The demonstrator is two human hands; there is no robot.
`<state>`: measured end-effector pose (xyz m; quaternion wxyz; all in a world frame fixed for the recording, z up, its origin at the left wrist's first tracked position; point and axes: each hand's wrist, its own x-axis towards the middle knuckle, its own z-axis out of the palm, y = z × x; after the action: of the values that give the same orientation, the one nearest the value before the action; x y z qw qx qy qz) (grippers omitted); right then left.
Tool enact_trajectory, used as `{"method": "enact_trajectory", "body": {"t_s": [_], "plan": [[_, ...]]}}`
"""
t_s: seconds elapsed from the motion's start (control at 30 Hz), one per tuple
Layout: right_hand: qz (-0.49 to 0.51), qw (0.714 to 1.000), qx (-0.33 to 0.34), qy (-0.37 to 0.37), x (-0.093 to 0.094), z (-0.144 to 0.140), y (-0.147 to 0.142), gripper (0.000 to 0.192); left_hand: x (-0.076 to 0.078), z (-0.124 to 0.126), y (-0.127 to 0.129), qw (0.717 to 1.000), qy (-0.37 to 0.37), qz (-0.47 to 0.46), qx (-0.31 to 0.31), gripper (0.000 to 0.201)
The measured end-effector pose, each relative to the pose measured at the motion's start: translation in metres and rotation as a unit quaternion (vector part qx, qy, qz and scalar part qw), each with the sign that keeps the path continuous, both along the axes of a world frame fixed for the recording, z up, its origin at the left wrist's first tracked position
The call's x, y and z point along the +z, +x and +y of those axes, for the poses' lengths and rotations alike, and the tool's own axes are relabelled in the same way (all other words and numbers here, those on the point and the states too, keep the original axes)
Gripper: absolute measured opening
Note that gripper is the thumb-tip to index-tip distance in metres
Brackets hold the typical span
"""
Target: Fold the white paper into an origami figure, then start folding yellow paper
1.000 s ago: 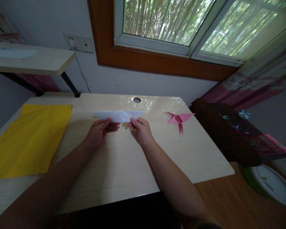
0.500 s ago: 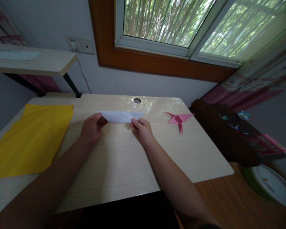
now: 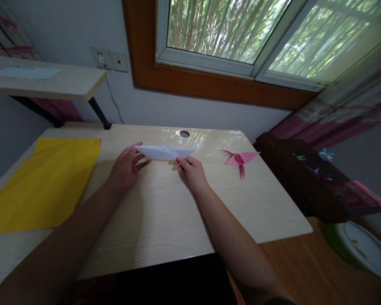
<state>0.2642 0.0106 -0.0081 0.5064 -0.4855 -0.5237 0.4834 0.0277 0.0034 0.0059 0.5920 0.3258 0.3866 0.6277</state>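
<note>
A long, narrow piece of folded white paper (image 3: 163,153) is held up just above the desk, tapering towards both ends. At its left end is my left hand (image 3: 127,163), with the thumb and forefinger on the tip and the other fingers spread below. My right hand (image 3: 192,169) pinches the lower edge right of the middle between thumb and fingers. To the right on the desk lies a pink folded-paper figure (image 3: 239,159) with pointed parts, touched by neither hand. The underside of the white paper is hidden.
A large yellow sheet (image 3: 51,186) lies on the left of the pale wooden desk (image 3: 171,220). A raised shelf (image 3: 73,82) stands at the back left, with a pale sheet on it. Right of the desk are a dark cabinet (image 3: 292,182) and a white-and-green round container (image 3: 362,250).
The white paper has tilted, so it now looks narrower and pointed at the ends. My left hand's fingers have opened further below it. My right hand keeps its pinch.
</note>
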Motion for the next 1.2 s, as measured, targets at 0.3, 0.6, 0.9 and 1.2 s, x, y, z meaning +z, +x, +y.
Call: {"method": "enact_trajectory", "body": {"t_s": [0.3,0.6,0.9,1.2], "plan": [[-0.149,0.963,0.163,0.155,0.003,-0.009,-0.010,0.022,0.000,0.003,0.003,0.995,-0.092,0.005,0.030,0.039],[-0.101,0.986,0.099,0.084,0.003,-0.011,-0.009,0.027,-0.012,0.007,-0.007,0.975,-0.019,0.193,0.104,0.039],[-0.165,0.970,0.162,0.068,0.003,-0.020,-0.029,0.026,-0.011,-0.004,0.005,0.928,0.018,0.372,-0.016,0.039],[-0.104,0.994,0.043,0.010,-0.007,-0.009,-0.024,0.019,-0.005,-0.010,0.010,0.928,0.045,0.368,-0.046,0.061]]}}
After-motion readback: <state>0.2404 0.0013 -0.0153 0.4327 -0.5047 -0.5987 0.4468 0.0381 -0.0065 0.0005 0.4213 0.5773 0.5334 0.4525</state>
